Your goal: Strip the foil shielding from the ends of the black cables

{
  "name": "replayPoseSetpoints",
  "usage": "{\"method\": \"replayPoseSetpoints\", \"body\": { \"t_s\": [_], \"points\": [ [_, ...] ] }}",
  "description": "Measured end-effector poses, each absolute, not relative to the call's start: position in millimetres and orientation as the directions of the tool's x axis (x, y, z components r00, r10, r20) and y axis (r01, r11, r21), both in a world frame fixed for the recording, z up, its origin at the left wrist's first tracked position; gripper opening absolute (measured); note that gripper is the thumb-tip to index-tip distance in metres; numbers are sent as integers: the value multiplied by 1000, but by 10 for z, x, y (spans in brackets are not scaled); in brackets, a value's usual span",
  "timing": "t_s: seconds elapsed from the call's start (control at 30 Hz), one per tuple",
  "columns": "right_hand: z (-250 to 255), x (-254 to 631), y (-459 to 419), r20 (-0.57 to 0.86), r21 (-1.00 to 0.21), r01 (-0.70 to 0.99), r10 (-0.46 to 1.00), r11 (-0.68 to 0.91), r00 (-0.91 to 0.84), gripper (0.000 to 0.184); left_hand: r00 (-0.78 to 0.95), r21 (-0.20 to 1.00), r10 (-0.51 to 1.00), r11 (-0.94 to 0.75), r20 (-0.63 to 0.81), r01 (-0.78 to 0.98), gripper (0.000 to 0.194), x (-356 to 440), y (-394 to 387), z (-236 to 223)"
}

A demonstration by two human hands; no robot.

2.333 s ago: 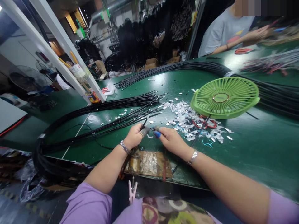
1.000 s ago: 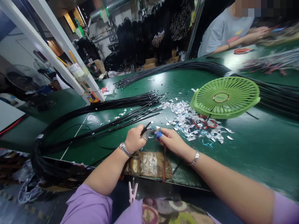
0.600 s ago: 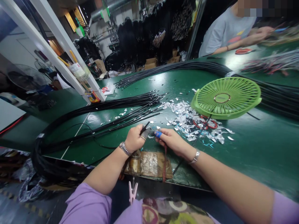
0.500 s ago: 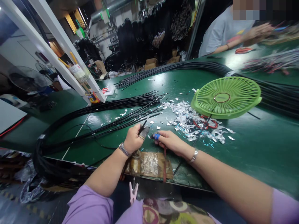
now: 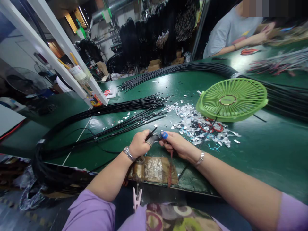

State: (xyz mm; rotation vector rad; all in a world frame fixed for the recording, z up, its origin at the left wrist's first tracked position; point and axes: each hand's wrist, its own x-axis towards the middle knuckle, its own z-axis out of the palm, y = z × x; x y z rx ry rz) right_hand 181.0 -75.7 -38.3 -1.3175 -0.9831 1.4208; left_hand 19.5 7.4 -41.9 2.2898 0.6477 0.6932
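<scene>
My left hand (image 5: 139, 143) is closed around the end of a black cable (image 5: 152, 131), its thumb in a grey finger cover. My right hand (image 5: 176, 145) meets it, fingers pinched at the cable tip, with blue tape on the forefinger. A red-handled tool hangs below the right hand's palm. Both hands hover over the green table (image 5: 252, 150) near its front edge. A bundle of black cables (image 5: 115, 110) with stripped ends lies just beyond the left hand.
A heap of silver foil scraps (image 5: 194, 123) lies right of the hands, with red scissors partly under a green fan (image 5: 231, 99). More black cables (image 5: 183, 68) run across the back. Another person in grey (image 5: 228, 32) works at the far right. A white post (image 5: 72, 61) stands at left.
My hands have come together again at the cable tip after parting slightly half a second ago. The view has shifted a little; the cables and the fan stay put.
</scene>
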Motion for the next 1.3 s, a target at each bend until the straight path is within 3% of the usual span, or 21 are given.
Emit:
{"method": "replayPoseSetpoints", "body": {
  "t_s": [0.13, 0.2, 0.33, 0.47, 0.6, 0.7, 0.87, 0.93, 1.3],
  "points": [
    [-445, 1816, -750, 20, -948, 316, 986, -34, 167, 45, 753, 736, 597, -636, 277, 233, 28, 217, 76, -421],
    [-461, 1829, -750, 115, -913, 408, 975, 28, 190, 44, 746, 764, 609, -606, 268, 221, 30, 227, 81, -414],
    [-415, 1854, -758, 130, -952, 298, 971, 66, 200, 43, 711, 820, 651, -541, 268, 186, 36, 230, 89, -386],
    [-358, 1836, -751, -9, -999, 46, 973, -20, 230, 47, 723, 831, 635, -534, 272, 156, 39, 221, 79, -350],
    [-405, 1769, -729, -158, -982, -129, 978, -141, 135, 43, 777, 828, 576, -545, 255, 133, 43, 215, 49, -311],
    [-461, 1750, -713, -170, -985, -28, 980, -168, 103, 32, 801, 846, 551, -521, 233, 113, 45, 221, 40, -309],
    [-422, 1883, -727, 191, -941, 326, 936, 89, 295, 23, 681, 900, 703, -409, 207, 149, 40, 240, 75, -372],
    [-392, 1923, -753, 252, -913, 389, 922, 126, 292, 23, 657, 914, 733, -369, 177, 165, 39, 245, 87, -391],
    [-429, 1817, -735, 139, -915, 403, 962, 33, 236, 18, 744, 965, 659, -248, 107, 80, 45, 270, 68, -389]
  ]
}}
